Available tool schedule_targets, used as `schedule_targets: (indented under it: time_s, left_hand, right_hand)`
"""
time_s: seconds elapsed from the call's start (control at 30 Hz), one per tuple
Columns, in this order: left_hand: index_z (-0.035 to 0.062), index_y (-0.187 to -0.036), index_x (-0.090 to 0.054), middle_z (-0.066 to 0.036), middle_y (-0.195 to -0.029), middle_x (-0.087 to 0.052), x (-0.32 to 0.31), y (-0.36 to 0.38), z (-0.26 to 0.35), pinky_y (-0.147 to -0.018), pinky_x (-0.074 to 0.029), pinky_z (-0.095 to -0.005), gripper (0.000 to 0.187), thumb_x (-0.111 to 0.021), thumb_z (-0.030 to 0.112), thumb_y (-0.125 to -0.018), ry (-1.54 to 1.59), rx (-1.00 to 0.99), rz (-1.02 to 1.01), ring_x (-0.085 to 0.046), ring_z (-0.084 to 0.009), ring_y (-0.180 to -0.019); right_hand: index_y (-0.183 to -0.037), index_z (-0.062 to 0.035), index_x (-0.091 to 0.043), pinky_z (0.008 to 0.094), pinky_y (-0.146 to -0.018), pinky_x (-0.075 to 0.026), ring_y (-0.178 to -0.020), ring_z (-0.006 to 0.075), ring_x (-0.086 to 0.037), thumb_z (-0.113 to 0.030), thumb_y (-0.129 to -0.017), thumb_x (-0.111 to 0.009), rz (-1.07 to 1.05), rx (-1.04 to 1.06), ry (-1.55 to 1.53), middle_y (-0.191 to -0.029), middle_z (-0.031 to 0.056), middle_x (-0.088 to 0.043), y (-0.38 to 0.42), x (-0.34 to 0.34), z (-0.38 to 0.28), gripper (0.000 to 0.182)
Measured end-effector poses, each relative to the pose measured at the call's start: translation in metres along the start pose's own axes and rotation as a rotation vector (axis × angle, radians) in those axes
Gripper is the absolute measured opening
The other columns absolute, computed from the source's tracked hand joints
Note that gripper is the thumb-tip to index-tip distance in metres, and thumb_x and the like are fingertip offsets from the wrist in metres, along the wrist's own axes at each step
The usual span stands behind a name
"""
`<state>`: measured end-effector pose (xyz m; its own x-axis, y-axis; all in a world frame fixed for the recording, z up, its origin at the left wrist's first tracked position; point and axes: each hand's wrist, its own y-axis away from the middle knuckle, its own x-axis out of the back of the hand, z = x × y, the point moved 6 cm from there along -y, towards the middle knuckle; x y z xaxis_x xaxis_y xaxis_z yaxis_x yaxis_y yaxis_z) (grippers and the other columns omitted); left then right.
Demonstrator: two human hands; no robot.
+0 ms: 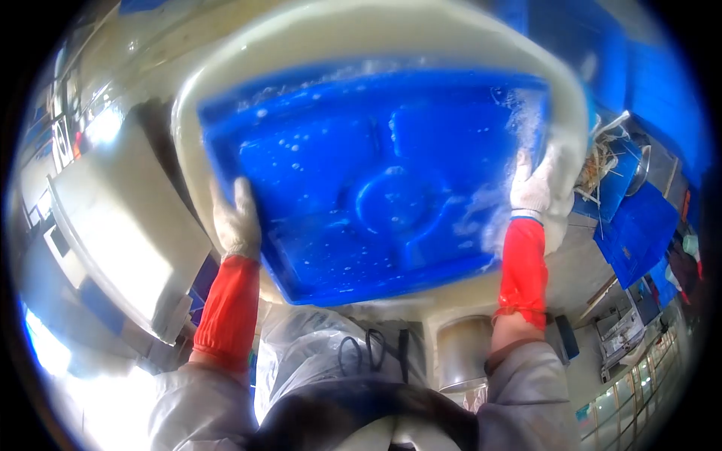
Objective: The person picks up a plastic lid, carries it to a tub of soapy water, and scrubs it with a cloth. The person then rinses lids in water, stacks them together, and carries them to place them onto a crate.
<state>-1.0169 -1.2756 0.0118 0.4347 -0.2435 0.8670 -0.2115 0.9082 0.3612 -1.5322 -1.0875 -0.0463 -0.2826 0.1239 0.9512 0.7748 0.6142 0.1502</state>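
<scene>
A large blue plastic tray (pixel 323 165) with a raised ring and ribs lies tilted across the mouth of a big white tub (pixel 301 37), wet and dotted with suds. My left hand (pixel 237 222), in a white glove with a red sleeve cover, grips the tray's left edge, thumb up and some fingers hidden. At the opposite edge, my right hand (pixel 532 184), gloved alike, holds the tray's right side beside a patch of white foam. The underside of the tray is out of sight.
On the left stands a white box-shaped container (pixel 124 225). A metal pot (pixel 462 353) sits below the tub, near my right forearm. Blue sheets or crates (pixel 639 233) and a metal bowl (pixel 641 169) are at the right.
</scene>
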Motion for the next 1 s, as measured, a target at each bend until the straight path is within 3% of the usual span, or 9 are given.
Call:
schedule_targets:
  time_s: [0.27, 0.33, 0.37, 0.53, 0.57, 0.73, 0.8, 0.93, 1.0]
  left_hand:
    - [-0.0084, -0.138, -0.049, -0.033, -0.127, -0.060, -0.011, -0.008, -0.011, -0.106, -0.043, -0.0437, 0.074, -0.056, 0.052, -0.097, 0.000, -0.051, 0.003, -0.058, -0.0450, -0.122]
    - [-0.0074, -0.135, -0.054, -0.034, -0.126, -0.061, -0.024, -0.016, -0.011, -0.105, -0.044, -0.0442, 0.072, -0.057, 0.053, -0.096, 0.061, 0.015, -0.067, -0.058, -0.0445, -0.121]
    - [-0.0058, -0.134, -0.057, -0.033, -0.127, -0.061, -0.045, -0.035, -0.033, -0.104, -0.044, -0.0444, 0.074, -0.052, 0.058, -0.097, -0.115, -0.006, -0.025, -0.059, -0.0436, -0.121]
    - [-0.0047, -0.132, -0.060, -0.032, -0.129, -0.061, -0.065, -0.062, -0.031, -0.102, -0.045, -0.0435, 0.086, -0.044, 0.071, -0.094, -0.080, 0.122, -0.161, -0.060, -0.0419, -0.120]
    - [0.0027, -0.141, -0.052, -0.029, -0.135, -0.058, -0.088, -0.088, -0.063, -0.102, -0.046, -0.0427, 0.072, -0.047, 0.060, -0.097, -0.232, 0.058, -0.286, -0.057, -0.0412, -0.124]
    - [0.0048, -0.142, -0.053, -0.027, -0.139, -0.055, -0.101, -0.099, -0.046, -0.109, -0.038, -0.0446, 0.070, -0.053, 0.056, -0.094, -0.137, -0.151, -0.272, -0.052, -0.0384, -0.131]
    - [0.0057, -0.143, -0.053, -0.027, -0.141, -0.054, -0.094, -0.087, -0.038, -0.112, -0.034, -0.0454, 0.070, -0.055, 0.055, -0.093, -0.143, -0.273, -0.222, -0.049, -0.0373, -0.134]
    - [0.0074, -0.144, -0.053, -0.025, -0.144, -0.052, -0.064, -0.019, -0.014, -0.117, -0.028, -0.0469, 0.069, -0.060, 0.052, -0.091, -0.305, -0.709, 0.061, -0.044, -0.0351, -0.139]
    - [0.0083, -0.144, -0.053, -0.024, -0.146, -0.051, -0.052, 0.015, -0.014, -0.120, -0.025, -0.0477, 0.069, -0.062, 0.051, -0.090, -0.326, -0.770, 0.102, -0.042, -0.0340, -0.142]
  right_hand:
    - [-0.153, -0.0002, -0.032, 0.0444, -0.113, -0.036, -0.139, 0.0407, -0.043, -0.046, -0.096, -0.060, 0.018, 0.123, -0.037, -0.150, 0.0274, -0.044, -0.003, -0.006, 0.005, 0.078]
    - [-0.154, -0.0015, -0.029, 0.0439, -0.114, -0.035, -0.140, 0.0401, -0.042, -0.053, -0.096, -0.057, 0.035, 0.032, 0.061, -0.152, 0.0262, -0.041, -0.007, -0.001, -0.004, 0.083]
    - [-0.156, -0.0038, -0.027, 0.0429, -0.115, -0.034, -0.140, 0.0411, -0.042, -0.054, -0.100, -0.047, -0.084, -0.101, 0.127, -0.156, 0.0244, -0.037, -0.014, -0.008, -0.004, 0.079]
    - [-0.156, -0.0048, -0.028, 0.0453, -0.111, -0.038, -0.136, 0.0411, -0.046, -0.067, -0.094, -0.049, 0.009, 0.017, 0.164, -0.149, 0.0271, -0.045, -0.035, -0.014, -0.014, 0.090]
    - [-0.155, -0.0046, -0.030, 0.0462, -0.109, -0.040, -0.133, 0.0419, -0.049, -0.068, -0.093, -0.048, -0.082, -0.044, 0.172, -0.147, 0.0277, -0.047, -0.036, -0.013, -0.024, 0.090]
    - [-0.150, -0.0062, -0.039, 0.0484, -0.104, -0.044, -0.123, 0.0429, -0.058, -0.064, -0.094, -0.049, -0.073, -0.053, 0.243, -0.135, 0.0307, -0.057, -0.036, -0.019, -0.054, 0.081]
    - [-0.152, -0.0076, -0.037, 0.0440, -0.113, -0.037, -0.137, 0.0404, -0.046, -0.062, -0.097, -0.047, -0.127, -0.089, 0.199, -0.149, 0.0222, -0.048, -0.040, -0.025, -0.063, 0.078]
    - [-0.152, -0.0076, -0.036, 0.0441, -0.113, -0.038, -0.134, 0.0396, -0.050, -0.053, -0.097, -0.051, -0.153, 0.052, 0.229, -0.147, 0.0232, -0.050, -0.047, -0.032, -0.081, 0.073]
    - [-0.153, -0.0074, -0.035, 0.0437, -0.113, -0.038, -0.133, 0.0383, -0.052, -0.048, -0.097, -0.055, -0.191, 0.061, 0.213, -0.146, 0.0238, -0.051, -0.049, -0.045, -0.080, 0.071]
